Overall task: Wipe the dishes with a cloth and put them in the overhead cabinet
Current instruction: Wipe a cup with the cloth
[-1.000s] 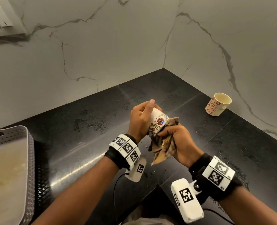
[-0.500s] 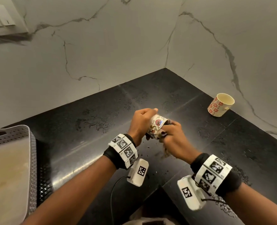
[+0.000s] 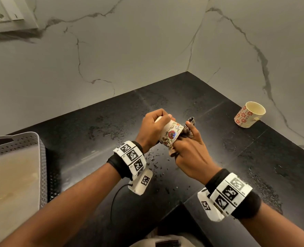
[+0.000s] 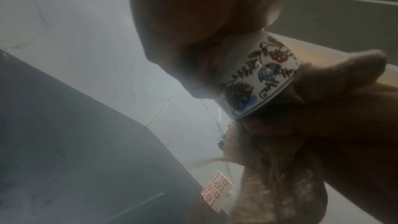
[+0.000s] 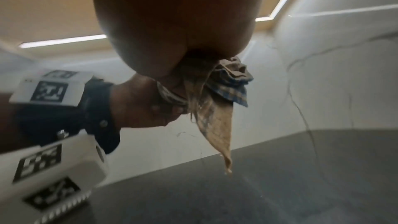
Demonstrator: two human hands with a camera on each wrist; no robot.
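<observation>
My left hand [image 3: 154, 127] grips the base end of a small floral cup [image 3: 171, 133] held on its side above the black counter [image 3: 97, 139]. The cup's rim [image 4: 264, 94] points toward my right hand [image 3: 187, 148], whose fingers push a brownish checked cloth [image 3: 188, 129] into the cup's mouth. A corner of the cloth [image 5: 217, 125] hangs down below the right hand. The cup's inside is hidden by cloth and fingers. A second cup [image 3: 249, 114] with red flowers lies tilted near the right wall.
A grey perforated tray [image 3: 40, 157] holding a pale board stands at the left edge of the counter. Marble walls meet in a corner behind. Water drops and dark specks dot the counter under my hands. A switch plate [image 3: 6, 13] sits upper left.
The right hand has turned and pushed the cloth from the cup's outside into its mouth. The left hand has rolled the cup onto its side. Less cloth hangs below.
</observation>
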